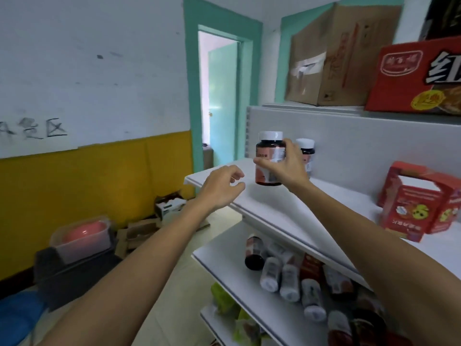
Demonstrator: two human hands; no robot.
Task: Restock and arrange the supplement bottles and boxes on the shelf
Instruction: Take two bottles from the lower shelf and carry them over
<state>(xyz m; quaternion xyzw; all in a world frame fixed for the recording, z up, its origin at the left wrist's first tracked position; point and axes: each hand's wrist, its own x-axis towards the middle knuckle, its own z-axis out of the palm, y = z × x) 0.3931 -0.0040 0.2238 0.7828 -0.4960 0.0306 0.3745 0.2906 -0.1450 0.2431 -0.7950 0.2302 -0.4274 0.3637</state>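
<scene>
While my right hand [287, 166] clasped the bottle [269, 156] over the shelf [269, 211], my left hand [219, 188] hung slack, empty, at eight o'clock; I judged it should land upright beside the rear bottle [306, 152] at two o'clock.

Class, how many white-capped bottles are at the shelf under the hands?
2: one held bottle in the right hand, one standing bottle behind it; more may be hidden.

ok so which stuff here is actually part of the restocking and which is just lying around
Job: right hand gripping a bottle; second bottle behind it; red boxes; lower-shelf bottles; shelf.

Lying about: brown cartons and red carton on top; pink bowl; floor cardboard.
</scene>
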